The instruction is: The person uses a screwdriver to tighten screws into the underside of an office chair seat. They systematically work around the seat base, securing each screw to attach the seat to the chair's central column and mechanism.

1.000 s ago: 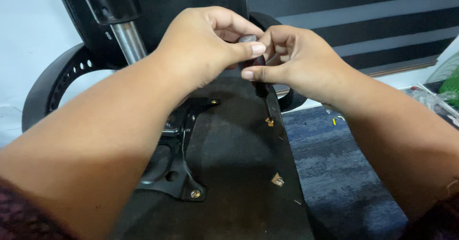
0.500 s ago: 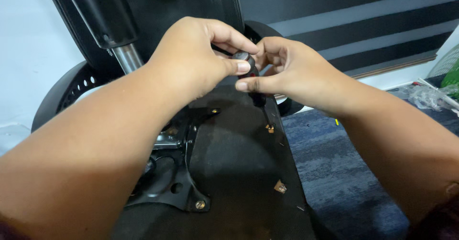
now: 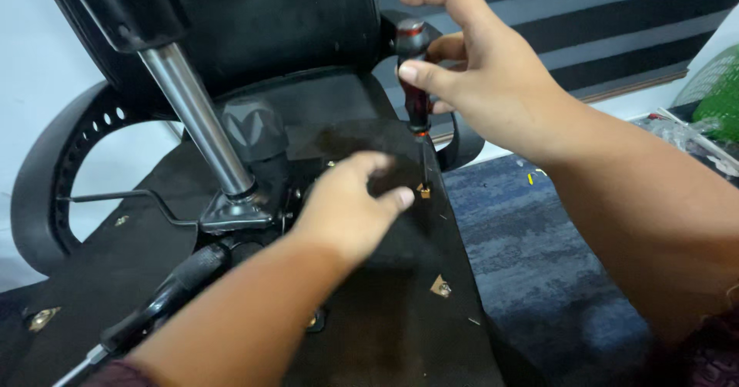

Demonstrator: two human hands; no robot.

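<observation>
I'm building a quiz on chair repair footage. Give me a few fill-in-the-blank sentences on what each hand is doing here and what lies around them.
1. The right hand grips a ____ by its handle.
2. Its tip meets a brass fitting on the black ____ underside.
3. The left hand rests flat, holding ____.
4. The gas cylinder is shiny ____.

Missing: screwdriver; seat; nothing; metal

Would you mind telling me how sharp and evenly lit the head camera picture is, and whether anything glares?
In the head view, the right hand and the dark-handled screwdriver it grips look sharp; the left hand is slightly soft; a bright streak of glare runs along the shiny metal chair column; the black underside of the chair seat is dim, with little detail; lighting is otherwise soft.
</observation>
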